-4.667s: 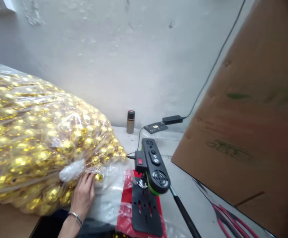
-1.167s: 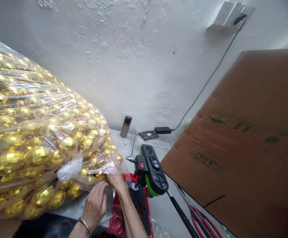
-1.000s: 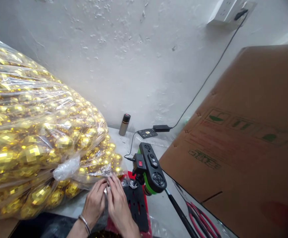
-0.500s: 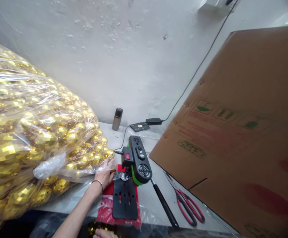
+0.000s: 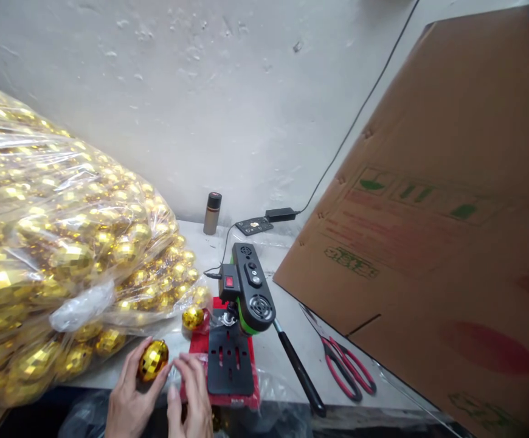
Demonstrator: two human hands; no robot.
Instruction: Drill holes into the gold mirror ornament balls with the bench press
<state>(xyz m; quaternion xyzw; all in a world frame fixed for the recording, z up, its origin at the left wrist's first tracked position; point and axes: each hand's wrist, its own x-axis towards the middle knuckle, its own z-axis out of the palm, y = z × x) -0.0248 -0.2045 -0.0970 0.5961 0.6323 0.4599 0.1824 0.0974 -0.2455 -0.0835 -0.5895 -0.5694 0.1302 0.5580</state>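
A shiny gold mirrored ball (image 5: 153, 360) sits between the thumb and fingers of my left hand (image 5: 130, 398), just in front of the table edge. My right hand (image 5: 191, 395) is close beside it on the right, its fingers bent and its thumb apart, with nothing plainly held. Another gold ball (image 5: 193, 317) rests at the mouth of a big clear plastic bag (image 5: 82, 304) full of gold balls. Right of my hands, a black slotted plate (image 5: 230, 371) lies on red plastic (image 5: 190, 394), below a black-and-green device (image 5: 253, 289) with a red switch.
Red-handled scissors (image 5: 349, 371) and a black rod handle (image 5: 301, 374) lie on the right. A large cardboard box (image 5: 410, 255) leans over that side. Farther back stand a small bottle (image 5: 212, 213), a black card (image 5: 254, 225) and a cabled adapter (image 5: 281, 214) near the wall.
My left hand has drawn back from the bag's mouth toward me and now holds a gold ball. My right hand has risen into view beside it. The view has shifted slightly.
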